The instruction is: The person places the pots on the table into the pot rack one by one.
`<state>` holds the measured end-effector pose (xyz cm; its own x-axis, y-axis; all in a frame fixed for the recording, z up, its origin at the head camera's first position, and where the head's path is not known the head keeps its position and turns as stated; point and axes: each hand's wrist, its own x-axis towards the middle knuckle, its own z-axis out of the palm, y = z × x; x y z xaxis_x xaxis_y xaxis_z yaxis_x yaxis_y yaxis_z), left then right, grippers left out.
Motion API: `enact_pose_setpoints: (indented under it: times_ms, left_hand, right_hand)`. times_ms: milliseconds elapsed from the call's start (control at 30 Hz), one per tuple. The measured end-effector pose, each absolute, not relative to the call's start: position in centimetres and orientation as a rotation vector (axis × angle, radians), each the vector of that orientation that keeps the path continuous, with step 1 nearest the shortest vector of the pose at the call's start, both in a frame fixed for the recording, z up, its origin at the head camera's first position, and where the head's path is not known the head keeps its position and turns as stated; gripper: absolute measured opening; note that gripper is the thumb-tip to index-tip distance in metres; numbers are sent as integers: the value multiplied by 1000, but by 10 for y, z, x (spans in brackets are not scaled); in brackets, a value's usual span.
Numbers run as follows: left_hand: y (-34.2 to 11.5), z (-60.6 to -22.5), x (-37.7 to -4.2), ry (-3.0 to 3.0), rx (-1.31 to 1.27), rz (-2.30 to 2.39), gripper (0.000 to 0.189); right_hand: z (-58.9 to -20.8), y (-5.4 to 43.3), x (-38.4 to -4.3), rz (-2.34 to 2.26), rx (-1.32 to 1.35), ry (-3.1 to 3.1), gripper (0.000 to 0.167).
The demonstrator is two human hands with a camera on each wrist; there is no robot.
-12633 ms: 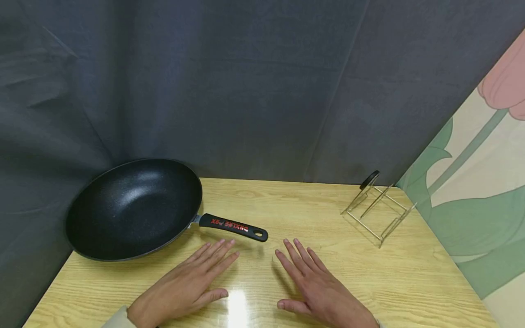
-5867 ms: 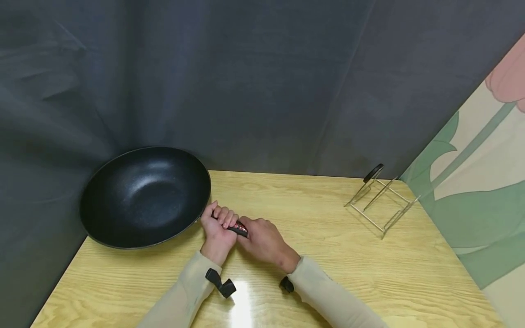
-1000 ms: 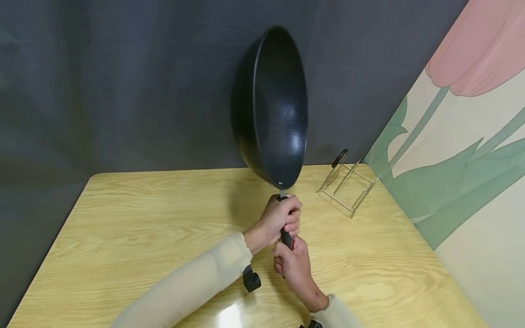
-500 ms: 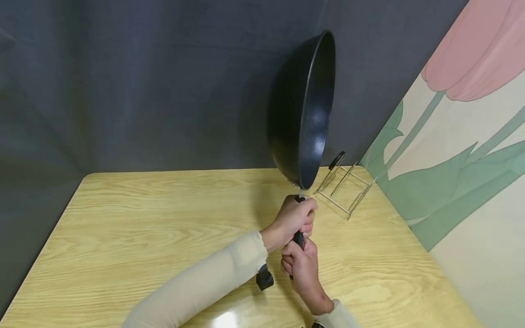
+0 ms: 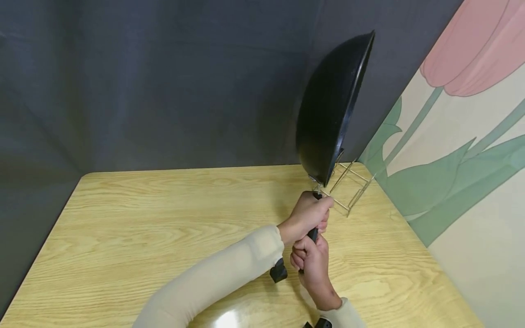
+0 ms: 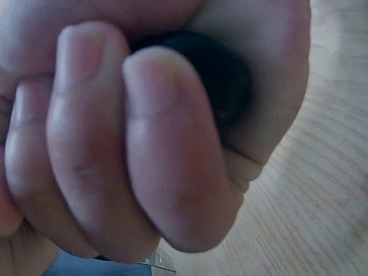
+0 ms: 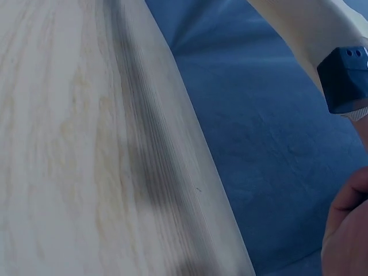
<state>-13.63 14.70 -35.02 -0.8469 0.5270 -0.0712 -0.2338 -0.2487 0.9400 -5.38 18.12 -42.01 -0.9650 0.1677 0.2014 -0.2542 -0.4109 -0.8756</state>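
A black wok (image 5: 334,105) is held up in the air in the head view, its rim almost edge-on and its hollow turned to the right. My left hand (image 5: 309,214) grips the black handle (image 5: 313,234) close to the bowl. Below it, my right hand (image 5: 313,264) holds the same handle near its end. In the left wrist view, the curled fingers (image 6: 172,149) wrap round the dark handle (image 6: 215,80). A wire rack (image 5: 348,187) with a black-tipped end stands at the table's back right, partly hidden behind the wok.
The wooden table (image 5: 164,218) spreads out below the hands. Behind it hangs a dark grey curtain (image 5: 184,91). A wall with a painted tulip (image 5: 463,50) rises along the right edge. Black wrist cameras sit at both sleeves.
Earlier the wok stood at the left, untouched; both hands then took its handle and raised it. Over the last second it has moved right, towards the rack, and its hollow has turned away.
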Motion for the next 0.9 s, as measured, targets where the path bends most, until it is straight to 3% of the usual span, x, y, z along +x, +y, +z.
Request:
enact_pose_setpoints:
  times_ms: [900]
  left_hand:
    - [171,-344,-136,1799,492,1903,45]
  right_hand:
    - [-421,191,-58,2498,220,-1332,33]
